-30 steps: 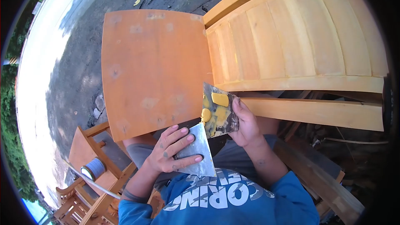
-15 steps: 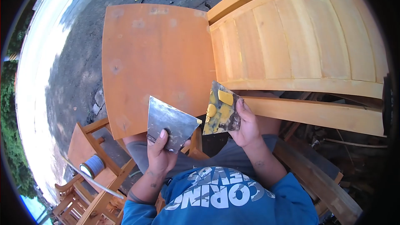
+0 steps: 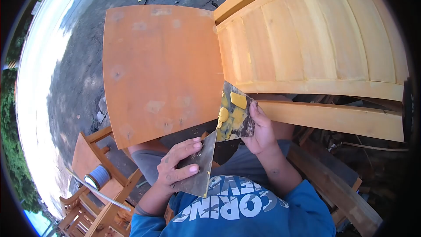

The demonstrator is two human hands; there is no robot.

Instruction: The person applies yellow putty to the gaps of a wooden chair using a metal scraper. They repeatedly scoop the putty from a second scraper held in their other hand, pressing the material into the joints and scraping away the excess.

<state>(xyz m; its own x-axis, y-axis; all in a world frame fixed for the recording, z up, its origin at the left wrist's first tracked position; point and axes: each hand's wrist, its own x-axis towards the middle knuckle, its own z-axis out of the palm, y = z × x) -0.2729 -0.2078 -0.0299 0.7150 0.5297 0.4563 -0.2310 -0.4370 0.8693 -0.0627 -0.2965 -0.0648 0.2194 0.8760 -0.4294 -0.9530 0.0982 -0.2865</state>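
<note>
My left hand [image 3: 182,164] grips a thin dark metal plate [image 3: 202,166], its fingers spread over the upper face. One corner of that plate meets the left edge of a second dark plate [image 3: 227,132], which carries lumps of yellow paste [image 3: 238,100]. My right hand [image 3: 262,131] pinches this second plate by its right edge, thumb on top. Beyond both plates lies a flat orange-brown wooden panel [image 3: 162,70] with pale patches on its surface.
A slatted wooden panel [image 3: 302,35] stands at upper right, with a wooden rail [image 3: 329,116] below it. At lower left are a can [image 3: 97,177] on a wooden piece [image 3: 83,160] and a slatted wooden chair [image 3: 79,219]. Wooden beams lie at lower right.
My left hand has turned its plate and brought it against the pasted plate's edge; its fingers now show on top. My right hand has barely moved. The view has shifted slightly.
</note>
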